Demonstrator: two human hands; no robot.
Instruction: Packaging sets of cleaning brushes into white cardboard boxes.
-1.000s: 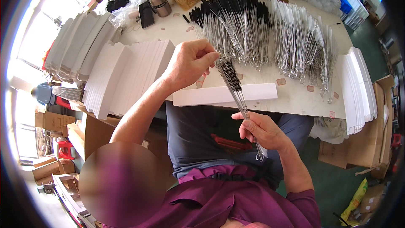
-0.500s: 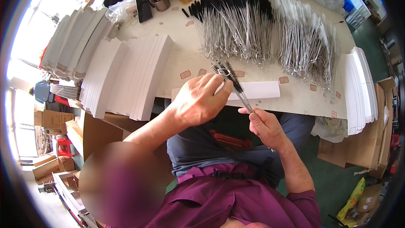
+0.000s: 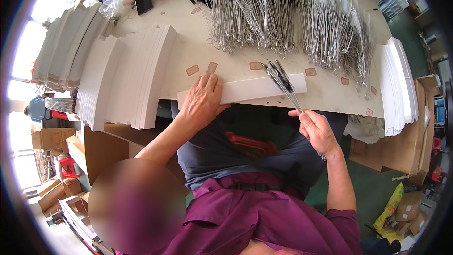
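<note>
Right hand [image 3: 317, 130] is closed on the wire stems of a few black bottle brushes [image 3: 282, 78], bristle heads resting on the white card sleeve [image 3: 243, 90] at the counter [image 3: 236, 66] edge, toward 12 o'clock from that hand. Left hand [image 3: 202, 101] lies flat — open — pressing the sleeve's left end. The brushes look light and springy; best held by the stems. Half a second ago the left hand was up at the bristles — now it is down on the sleeve.

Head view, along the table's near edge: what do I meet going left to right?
Fanned stack of white cards → left hand flat on the long white card strip → bottle brushes laid across the strip's right end → right hand holding their wire handles → stack of white cards at the right edge.
</note>
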